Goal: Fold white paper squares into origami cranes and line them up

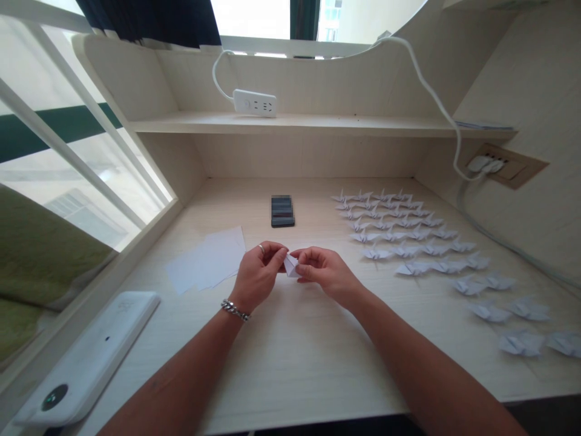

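A small folded white paper (291,266) is held above the middle of the desk, pinched from both sides. My left hand (261,270), with a ring on a finger and a chain bracelet at the wrist, is closed on its left edge. On the other side my right hand (324,270) grips the right edge between thumb and fingers. Part of the paper is hidden behind the fingertips. Left of my left hand lies a spread of white paper sheets (206,260). Rows of folded paper cranes (408,233) stand to the right of my right hand.
A dark phone-like device (282,211) lies behind my hands. At the front left is a long white device (91,357) with a round dark spot. A power strip (255,103) rests on the shelf (318,124); a white cable (431,91) runs down to a wall socket (508,165).
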Available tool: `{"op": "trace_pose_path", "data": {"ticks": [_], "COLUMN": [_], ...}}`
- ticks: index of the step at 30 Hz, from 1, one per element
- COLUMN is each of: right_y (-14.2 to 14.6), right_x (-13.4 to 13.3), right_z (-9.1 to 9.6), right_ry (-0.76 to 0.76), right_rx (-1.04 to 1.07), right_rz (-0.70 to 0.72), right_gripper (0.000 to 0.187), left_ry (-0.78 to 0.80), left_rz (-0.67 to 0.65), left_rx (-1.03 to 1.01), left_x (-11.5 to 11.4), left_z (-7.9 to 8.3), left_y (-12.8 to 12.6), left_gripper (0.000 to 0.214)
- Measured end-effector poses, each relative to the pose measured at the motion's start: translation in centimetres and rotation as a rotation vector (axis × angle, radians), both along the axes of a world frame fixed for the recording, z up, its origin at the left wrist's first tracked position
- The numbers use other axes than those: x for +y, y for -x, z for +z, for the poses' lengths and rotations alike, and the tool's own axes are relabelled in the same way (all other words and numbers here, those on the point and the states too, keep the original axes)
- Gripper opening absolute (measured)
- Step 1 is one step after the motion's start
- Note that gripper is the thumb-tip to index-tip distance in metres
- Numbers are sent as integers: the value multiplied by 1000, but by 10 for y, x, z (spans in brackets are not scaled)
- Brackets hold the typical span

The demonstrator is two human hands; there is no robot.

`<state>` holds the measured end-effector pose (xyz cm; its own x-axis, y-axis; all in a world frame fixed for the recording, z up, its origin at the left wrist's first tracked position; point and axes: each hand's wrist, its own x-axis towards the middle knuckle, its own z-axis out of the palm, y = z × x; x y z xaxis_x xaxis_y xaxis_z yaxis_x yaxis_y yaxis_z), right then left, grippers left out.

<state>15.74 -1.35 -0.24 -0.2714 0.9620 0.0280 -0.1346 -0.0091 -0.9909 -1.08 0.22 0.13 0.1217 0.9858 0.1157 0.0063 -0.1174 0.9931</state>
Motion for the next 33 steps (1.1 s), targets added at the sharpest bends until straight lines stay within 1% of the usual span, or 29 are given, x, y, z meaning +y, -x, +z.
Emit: {"op": "trace_pose_path", "data": {"ticks": [3,5,8,10,12,15,19,22,24,26,29,31,33], "right_y": [-3,-4,-1,2,5,9,12,11,10,10,10,10,10], "right_x": [2,3,2,1,1,1,2,2,1,1,0,0,0], "right_z": [-4,-5,-4,-3,-4,-9,-13,-13,-12,-12,-12,-12,-12], "right_ry": [-151,-194,-135,-103,-88,-47,-21,-48,-72,-95,-114,-121,-118], "right_rx": [-133,-215,-268,-290,-285,-201,-93,-102,-117,-123,-137,-162,-196], "right_rz": [-28,-58,-85,-96,-107,-126,-146,-158,-158,-152,-149,-171,-201], "right_gripper": [19,13,18,23,23,21,25,26,25,24,23,23,25], "left_ry": [-137,-232,-339,-385,-406,-343,-214,-180,-150,-90,14,56,79], "left_rz": [100,160,212,220,218,210,189,148,116,52,-66,-79,-48], "left_rx": [150,259,357,374,369,285,126,70,45,32,58,65,47], "left_x": [-1,-3,-7,-10,-10,-9,-5,-4,-4,-3,-1,0,0], "left_z": [-2,0,3,5,5,3,-2,-3,-3,-2,-1,-2,-2], "left_y": [1,1,0,0,-1,-1,-2,-3,-4,-4,-3,-3,-4], "left_gripper": [24,22,18,16,15,16,19,21,29,34,25,25,27]}}
